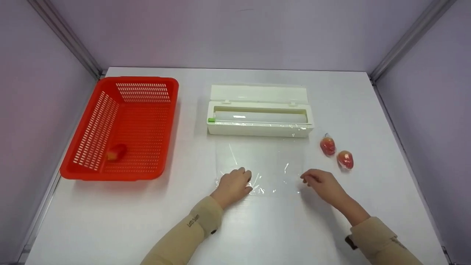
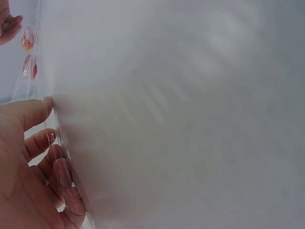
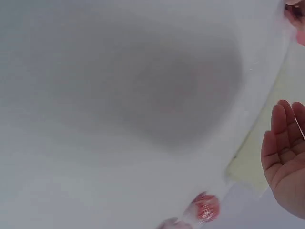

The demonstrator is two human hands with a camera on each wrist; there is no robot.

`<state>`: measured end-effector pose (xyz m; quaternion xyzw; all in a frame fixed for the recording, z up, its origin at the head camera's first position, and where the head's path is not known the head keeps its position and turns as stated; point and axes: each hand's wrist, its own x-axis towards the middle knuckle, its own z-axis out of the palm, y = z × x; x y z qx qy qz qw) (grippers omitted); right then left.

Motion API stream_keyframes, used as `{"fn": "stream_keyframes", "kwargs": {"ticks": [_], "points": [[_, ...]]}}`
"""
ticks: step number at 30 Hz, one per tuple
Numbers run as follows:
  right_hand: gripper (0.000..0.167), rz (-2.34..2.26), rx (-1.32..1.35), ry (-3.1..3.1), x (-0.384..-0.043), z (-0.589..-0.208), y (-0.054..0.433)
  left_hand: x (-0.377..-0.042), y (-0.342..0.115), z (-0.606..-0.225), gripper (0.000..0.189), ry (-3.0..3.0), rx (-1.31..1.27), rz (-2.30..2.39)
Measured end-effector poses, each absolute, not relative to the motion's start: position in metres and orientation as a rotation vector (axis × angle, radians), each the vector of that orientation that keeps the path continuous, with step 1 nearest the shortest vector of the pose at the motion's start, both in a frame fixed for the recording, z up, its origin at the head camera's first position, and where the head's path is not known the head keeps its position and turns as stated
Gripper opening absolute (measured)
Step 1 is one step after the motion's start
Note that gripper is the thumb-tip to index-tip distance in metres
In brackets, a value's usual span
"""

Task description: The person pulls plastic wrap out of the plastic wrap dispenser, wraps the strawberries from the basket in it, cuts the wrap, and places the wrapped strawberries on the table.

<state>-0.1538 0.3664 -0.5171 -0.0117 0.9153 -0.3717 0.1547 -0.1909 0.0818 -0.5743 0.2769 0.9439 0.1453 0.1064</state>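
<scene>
**Two hands at the near edge of a sheet of cling film**

Head view: A white table (image 1: 110, 221) stands inside pale walls. A sheet of clear cling film (image 1: 259, 165) lies flat on it, running from an open cream dispenser box (image 1: 259, 116) toward the person. The left hand (image 1: 233, 186) rests on the film's near left corner, fingers bent down onto it, where the film looks crumpled and shiny; whether they pinch the film or only press it cannot be told from here. The right hand (image 1: 320, 182) sits at the film's near right edge, fingers loosely curled with their tips at the edge; an actual pinch is not clear. Two small red wrapped pieces (image 1: 336, 152) lie just right of the film, near the right hand. Well apart to the left is a red slotted basket (image 1: 92, 147) with one small red-and-orange item (image 1: 117, 152) inside. Both forearms wear beige sleeves.

Left wrist view: Mostly blurred white. The left hand's fingers are curled against the film's edge (image 2: 47, 119), touching it. The two red pieces show faintly at the upper left.

Right wrist view: Also blurred. The right hand shows an open palm with straight fingers, holding nothing. One red piece sits near the bottom edge.
</scene>
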Motion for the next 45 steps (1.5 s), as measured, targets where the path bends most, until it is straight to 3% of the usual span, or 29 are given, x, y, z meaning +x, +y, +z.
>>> {"fn": "stream_keyframes", "kwargs": {"ticks": [10,16,21,29,34,40,45], "points": [[0.022,-1.512,-0.107,2.244,-0.187,-0.538,0.271,-0.194,0.088,-0.575,0.023,2.752,0.788,0.454],[0.018,-1.521,0.148,2.237,-0.189,-0.557,0.256,-0.194,0.090,-0.573,0.023,2.732,0.831,0.447],[0.019,-1.553,0.189,2.194,-0.186,-0.541,0.250,-0.191,0.073,-0.569,0.021,2.702,0.819,0.505],[0.018,-1.598,0.120,2.202,-0.186,-0.547,0.257,-0.172,0.011,-0.571,0.016,2.675,0.590,0.739],[0.018,-1.590,0.152,2.208,-0.190,-0.558,0.261,-0.175,-0.041,-0.543,0.006,2.741,0.320,1.039],[0.015,-1.606,0.172,2.204,-0.191,-0.573,0.262,-0.192,-0.112,-0.494,0.004,3.410,0.459,1.243],[0.015,-1.604,0.165,2.223,-0.189,-0.573,0.258,-0.211,-0.161,-0.462,0.019,3.501,-0.014,1.143]]}}
